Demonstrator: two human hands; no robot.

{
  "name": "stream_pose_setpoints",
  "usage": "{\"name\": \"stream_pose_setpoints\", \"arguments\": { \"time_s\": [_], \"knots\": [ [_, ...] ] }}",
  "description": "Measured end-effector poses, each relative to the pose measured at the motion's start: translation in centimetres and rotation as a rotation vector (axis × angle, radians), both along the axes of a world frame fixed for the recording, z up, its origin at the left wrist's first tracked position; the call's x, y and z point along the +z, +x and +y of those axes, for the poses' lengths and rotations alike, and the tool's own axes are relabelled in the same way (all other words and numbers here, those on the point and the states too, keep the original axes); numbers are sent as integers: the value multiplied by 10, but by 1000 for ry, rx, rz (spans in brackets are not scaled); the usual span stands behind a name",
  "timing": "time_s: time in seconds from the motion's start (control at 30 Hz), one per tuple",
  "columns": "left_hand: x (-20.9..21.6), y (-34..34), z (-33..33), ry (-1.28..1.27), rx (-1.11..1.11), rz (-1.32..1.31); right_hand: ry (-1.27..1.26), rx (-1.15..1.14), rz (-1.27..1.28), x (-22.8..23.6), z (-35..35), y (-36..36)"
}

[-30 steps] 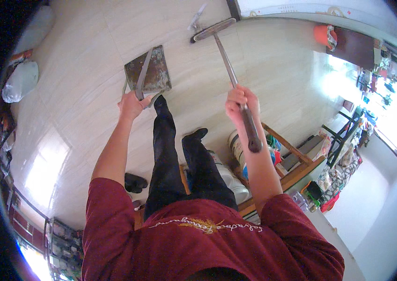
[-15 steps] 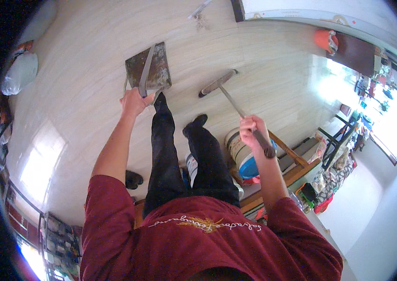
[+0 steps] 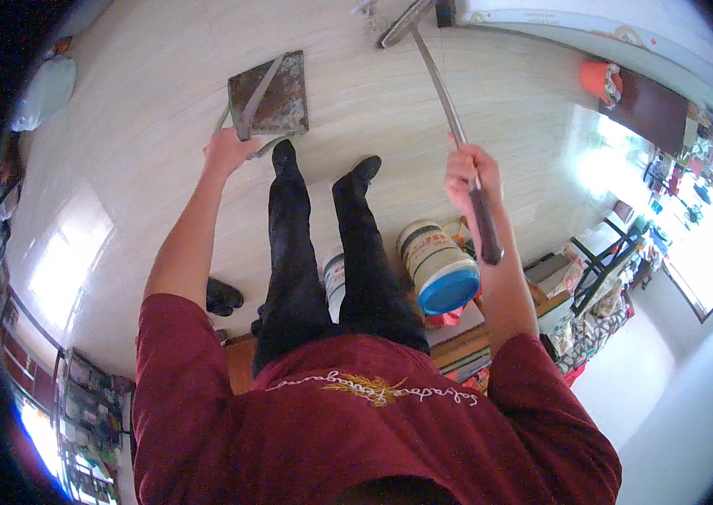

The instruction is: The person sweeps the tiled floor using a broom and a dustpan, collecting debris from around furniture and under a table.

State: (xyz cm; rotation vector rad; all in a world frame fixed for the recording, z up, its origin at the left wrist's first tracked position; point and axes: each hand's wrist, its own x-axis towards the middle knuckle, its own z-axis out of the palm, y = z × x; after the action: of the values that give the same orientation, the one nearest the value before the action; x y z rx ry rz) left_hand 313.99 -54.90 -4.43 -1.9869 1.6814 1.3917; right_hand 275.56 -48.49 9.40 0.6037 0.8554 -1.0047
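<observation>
My left hand [image 3: 229,151] is closed round the handle of a flat, dark, stained dustpan [image 3: 287,94], which is low over or on the pale floor; I cannot tell whether it touches. A broom [image 3: 438,84] slants away from me on the right, its long grey handle ending in a dark grip. My right hand [image 3: 473,175] is wrapped round that handle just above the grip. At the top of the view, the broom's wide head lies close to a small patch of debris [image 3: 372,23] and a white cabinet's corner.
A white bucket with a blue lid [image 3: 449,290] stands right of my legs, near a wooden bench. Dark shoes [image 3: 223,297] lie at the left. An orange bin [image 3: 601,82] is at the far right, and a white plastic bag [image 3: 45,93] at the far left.
The broom head has swung far forward, from near my feet to the debris by the white corner. My right foot has stepped forward. The dustpan remains in my left hand.
</observation>
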Motion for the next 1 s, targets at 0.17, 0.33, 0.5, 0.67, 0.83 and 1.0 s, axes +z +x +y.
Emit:
{"name": "stream_pose_setpoints", "arguments": {
  "time_s": [0.17, 0.33, 0.5, 0.67, 0.83, 1.0],
  "knots": [
    [18, 61, 18, -155, 205, 20, 216, 39, 181, 45, 71, 59],
    [90, 135, 52, -174, 517, 13, 264, -113, -33, 52, 111, 131],
    [116, 185, 107, -170, 646, 29, 227, -90, -79, 18, 61, 161],
    [87, 212, 151, -196, 709, -38, 56, -409, -252, -8, -30, 166],
    [67, 213, 147, -321, 719, -93, -126, -391, -231, -36, -76, 128],
    [67, 219, 118, -291, 571, -180, -126, -49, -66, -10, -72, 64]
  ]
}}
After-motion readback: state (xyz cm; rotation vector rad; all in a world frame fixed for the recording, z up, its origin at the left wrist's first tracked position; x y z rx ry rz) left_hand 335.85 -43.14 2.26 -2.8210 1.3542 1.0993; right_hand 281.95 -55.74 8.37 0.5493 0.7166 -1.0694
